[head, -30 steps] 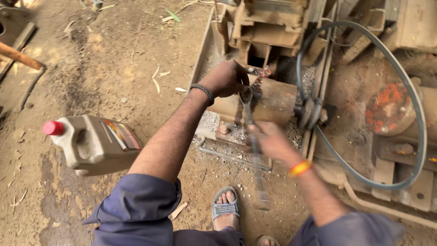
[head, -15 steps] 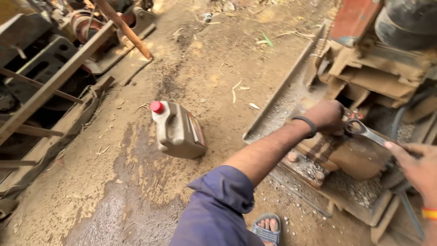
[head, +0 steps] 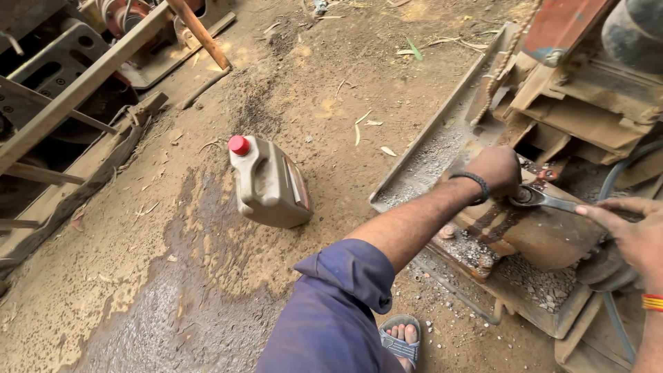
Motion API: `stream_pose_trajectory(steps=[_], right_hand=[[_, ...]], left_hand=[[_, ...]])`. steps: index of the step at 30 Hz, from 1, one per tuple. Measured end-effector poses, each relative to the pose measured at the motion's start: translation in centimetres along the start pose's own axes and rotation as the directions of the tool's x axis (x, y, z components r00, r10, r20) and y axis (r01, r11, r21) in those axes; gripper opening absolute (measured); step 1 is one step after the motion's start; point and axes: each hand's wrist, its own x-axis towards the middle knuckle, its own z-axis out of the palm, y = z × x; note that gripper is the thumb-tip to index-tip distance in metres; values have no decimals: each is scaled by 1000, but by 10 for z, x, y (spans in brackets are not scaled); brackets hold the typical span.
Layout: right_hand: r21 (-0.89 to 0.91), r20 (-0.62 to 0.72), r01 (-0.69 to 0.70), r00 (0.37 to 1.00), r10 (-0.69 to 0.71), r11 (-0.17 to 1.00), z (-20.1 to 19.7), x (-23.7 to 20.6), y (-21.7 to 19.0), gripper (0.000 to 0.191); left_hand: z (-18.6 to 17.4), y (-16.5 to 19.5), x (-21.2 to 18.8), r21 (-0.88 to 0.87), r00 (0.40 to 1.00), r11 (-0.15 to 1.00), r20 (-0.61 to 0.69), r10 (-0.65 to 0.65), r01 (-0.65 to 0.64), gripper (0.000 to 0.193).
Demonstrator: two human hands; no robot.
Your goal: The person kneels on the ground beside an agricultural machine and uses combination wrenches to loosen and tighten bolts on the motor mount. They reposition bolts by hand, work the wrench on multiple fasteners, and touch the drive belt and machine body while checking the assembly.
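Rusty metal fills the right side of the view: a worn machine (head: 587, 103) on a dirty steel frame (head: 428, 148), with gravel and grit lying on its base. The left hand (head: 496, 171), with a dark band on the wrist, rests closed on top of a brown cylindrical part (head: 545, 238) of the machine; its grip is clenched, but what it presses I cannot tell. Just beside it lies a steel wrench (head: 545, 199), its ring end touching the left hand. The right hand (head: 632, 235), at the right edge, grasps the far end of the wrench with the fingers laid along the handle; an orange band is on its wrist. A grey belt or hose (head: 625, 181) curves behind this hand.

On the dirt floor (head: 173, 276) to the left, well apart from the hands, stands a beige plastic jerrycan (head: 269, 185) with a red cap. A dark wet stain spreads near it. Far left are wooden beams (head: 76, 90) and more machinery. At the near edge, a foot in a sandal (head: 400, 340) shows under the blue sleeve (head: 331, 311).
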Motion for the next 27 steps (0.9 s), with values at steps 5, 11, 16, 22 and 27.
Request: stream_pose_trajectory(steps=[5, 11, 16, 22, 27], right_hand=[[-346, 250, -185, 927, 281, 920, -2, -35, -30, 53], [183, 397, -559, 795, 459, 809, 36, -85, -65, 46], [-514, 307, -209, 861, 406, 832, 53, -91, -66, 34], [-178, 275, -388, 862, 425, 904, 12, -76, -63, 38], [-155, -175, -355, 928, 328, 922, -13, -66, -39, 44]], left_hand=[[-5, -1, -8, -144, 991, 986, -87, -103, 90, 47], [36, 20, -27, -160, 979, 966, 44, -200, 204, 47], [97, 40, -89, -378, 977, 902, 30, -211, 206, 62], [103, 15, -86, -456, 958, 847, 210, -196, 273, 60], [33, -37, -40, 125, 875, 963, 457, 157, -238, 39]])
